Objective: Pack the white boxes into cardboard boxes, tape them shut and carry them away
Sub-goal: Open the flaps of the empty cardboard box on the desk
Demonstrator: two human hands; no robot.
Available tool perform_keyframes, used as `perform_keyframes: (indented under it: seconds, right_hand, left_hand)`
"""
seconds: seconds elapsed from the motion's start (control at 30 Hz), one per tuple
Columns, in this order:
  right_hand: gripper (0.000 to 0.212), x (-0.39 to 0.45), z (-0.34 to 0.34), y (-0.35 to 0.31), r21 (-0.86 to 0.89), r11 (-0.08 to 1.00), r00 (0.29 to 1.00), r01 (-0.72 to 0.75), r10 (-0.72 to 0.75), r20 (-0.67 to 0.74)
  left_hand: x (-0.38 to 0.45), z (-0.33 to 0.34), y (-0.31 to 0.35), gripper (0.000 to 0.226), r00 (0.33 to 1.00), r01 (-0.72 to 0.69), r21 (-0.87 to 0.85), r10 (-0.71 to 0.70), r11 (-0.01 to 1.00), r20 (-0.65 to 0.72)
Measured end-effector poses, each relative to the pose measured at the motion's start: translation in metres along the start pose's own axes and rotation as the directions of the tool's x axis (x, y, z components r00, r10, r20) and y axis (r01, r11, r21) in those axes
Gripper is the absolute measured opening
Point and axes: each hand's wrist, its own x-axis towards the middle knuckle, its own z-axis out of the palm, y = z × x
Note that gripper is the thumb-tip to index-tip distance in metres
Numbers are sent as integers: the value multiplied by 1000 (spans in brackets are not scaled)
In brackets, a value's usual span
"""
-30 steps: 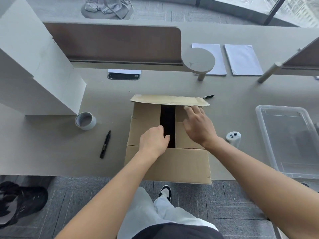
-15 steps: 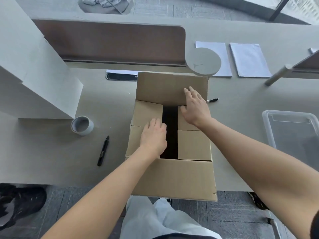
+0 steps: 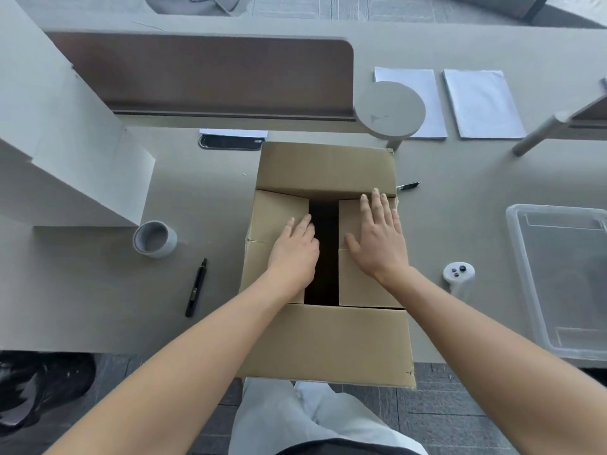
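Brown cardboard box (image 3: 328, 343) on the grey worktop (image 3: 98, 290), side flaps pressed down.
Left hand (image 3: 294, 252) and right hand (image 3: 377, 239) are laid flat, fingers straight; contents are hidden in the dark gap.

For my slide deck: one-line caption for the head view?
Both hands, left and right, press the cardboard box's side flaps flat, tape roll nearby.

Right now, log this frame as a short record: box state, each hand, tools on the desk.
box: cardboard box on desk edge, two inner flaps folded down, dark gap between them
left hand: flat on left flap
right hand: flat on right flap, fingertips at far flap
tools: tape roll, black marker left of box
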Motion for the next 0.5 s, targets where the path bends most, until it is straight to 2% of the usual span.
perform_keyframes:
  seconds: [0.27,0.5]
  right_hand:
    - [82,-28,6,-3,-38,999,1000,18,-17,22]
    - [71,-31,1,-28,-131,966,970,221,-204,135]
  left_hand:
    - [-19,-36,-2,46,988,44,60,-34,997,-152]
    - [-56,-59,-34,43,954,145,66,-122,987,-276]
